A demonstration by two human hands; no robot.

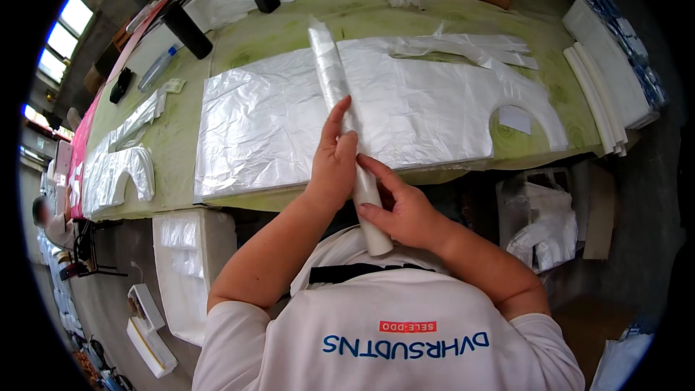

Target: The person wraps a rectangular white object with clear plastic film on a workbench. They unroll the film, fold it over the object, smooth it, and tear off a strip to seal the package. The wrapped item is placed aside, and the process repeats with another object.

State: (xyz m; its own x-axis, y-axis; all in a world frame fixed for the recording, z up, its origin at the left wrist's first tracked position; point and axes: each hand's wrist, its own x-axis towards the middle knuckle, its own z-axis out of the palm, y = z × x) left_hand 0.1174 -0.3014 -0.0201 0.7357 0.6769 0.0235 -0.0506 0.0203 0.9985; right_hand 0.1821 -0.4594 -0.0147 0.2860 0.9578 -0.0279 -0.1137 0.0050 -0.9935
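Note:
Both my hands are closed around a long, narrow roll of whitish see-through plastic film (329,65). It slants from above the table down to my body. My left hand (334,163) grips its middle, fingers wrapped on the side and top. Lower down, my right hand (402,206) holds it between thumb and fingers near its bottom end. Beneath the roll lies a flat stack of thin plastic aprons (253,119), with curved cutouts and strap ends at the right. A small white paper (514,119) lies inside one cutout.
On the green-covered table (184,166), more cut plastic (130,174) lies left. Behind it stand a clear bottle (156,69) and a black cylinder (187,31). White rolls (595,98) lie at the right edge. Below are a white box (210,261) and a plastic-filled bin (543,224). Another person (58,228) sits far left.

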